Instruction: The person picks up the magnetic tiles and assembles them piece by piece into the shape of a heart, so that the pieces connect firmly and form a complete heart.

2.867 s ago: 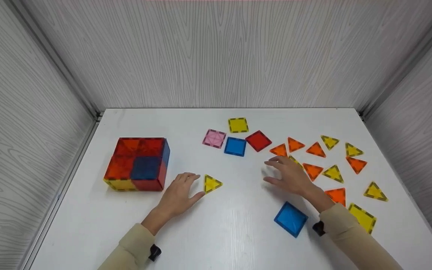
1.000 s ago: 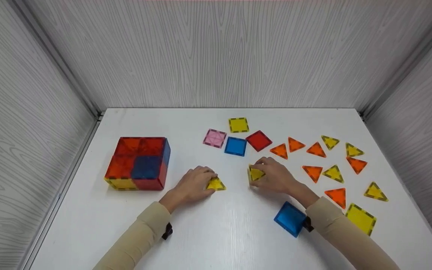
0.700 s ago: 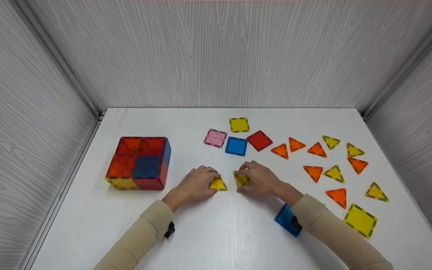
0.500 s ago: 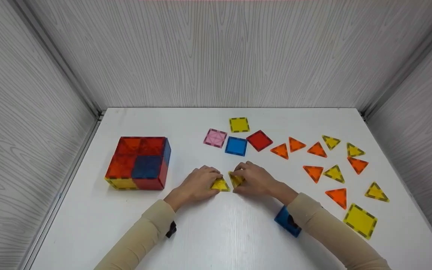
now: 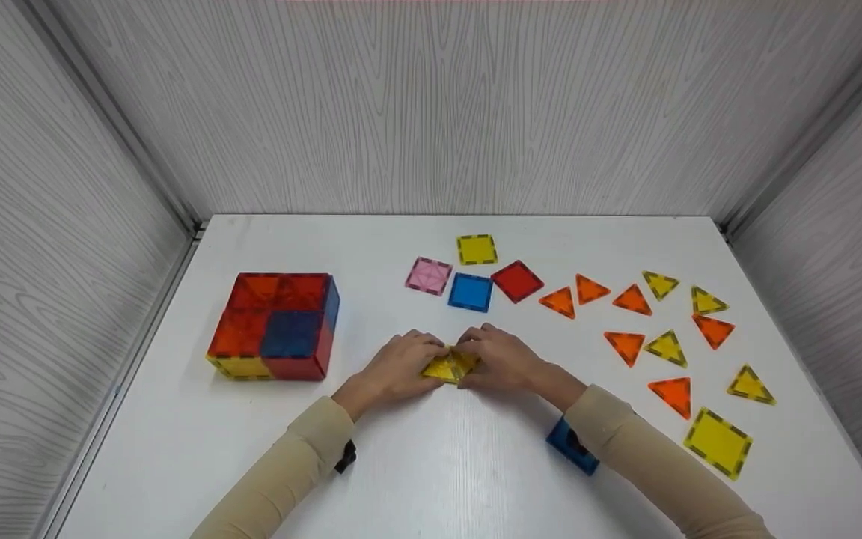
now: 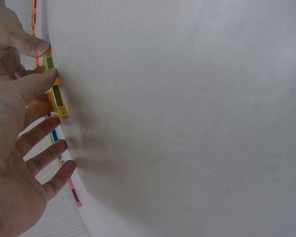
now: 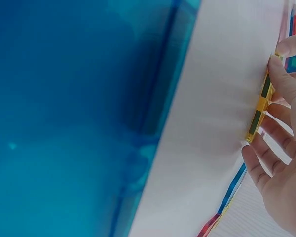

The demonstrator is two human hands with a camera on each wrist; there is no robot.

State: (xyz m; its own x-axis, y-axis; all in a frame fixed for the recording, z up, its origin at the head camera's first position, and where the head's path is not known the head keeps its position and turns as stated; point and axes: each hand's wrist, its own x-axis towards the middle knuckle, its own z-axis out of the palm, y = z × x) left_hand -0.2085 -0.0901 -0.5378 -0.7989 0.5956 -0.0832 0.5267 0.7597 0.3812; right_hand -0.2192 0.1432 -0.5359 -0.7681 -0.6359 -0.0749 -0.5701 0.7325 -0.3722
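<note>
In the head view, my left hand (image 5: 399, 367) pinches a yellow triangular magnetic tile (image 5: 438, 369) near the table's middle. Facing it, my right hand (image 5: 504, 361) pinches a second yellow triangular magnetic tile (image 5: 464, 362). The two triangles touch or nearly touch; fingers hide their outer parts. The left wrist view shows thumb and index finger on a yellow tile edge (image 6: 58, 98), other fingers spread. From the right wrist, a yellow tile edge (image 7: 261, 103) appears between thumb and fingers. A blue square tile (image 5: 567, 448) lies partly under my right forearm.
A block of red, blue and yellow square tiles (image 5: 274, 322) stands at left. Pink (image 5: 429, 276), blue (image 5: 470, 292), red (image 5: 518, 281) and yellow (image 5: 477, 249) squares lie behind the hands. Several orange and yellow triangles and a larger yellow square (image 5: 718, 443) are scattered at right.
My right hand has taken hold of a yellow triangle and moved it left. My left hand has gripped its own triangle and shifted slightly right, so the two tiles have come together.
</note>
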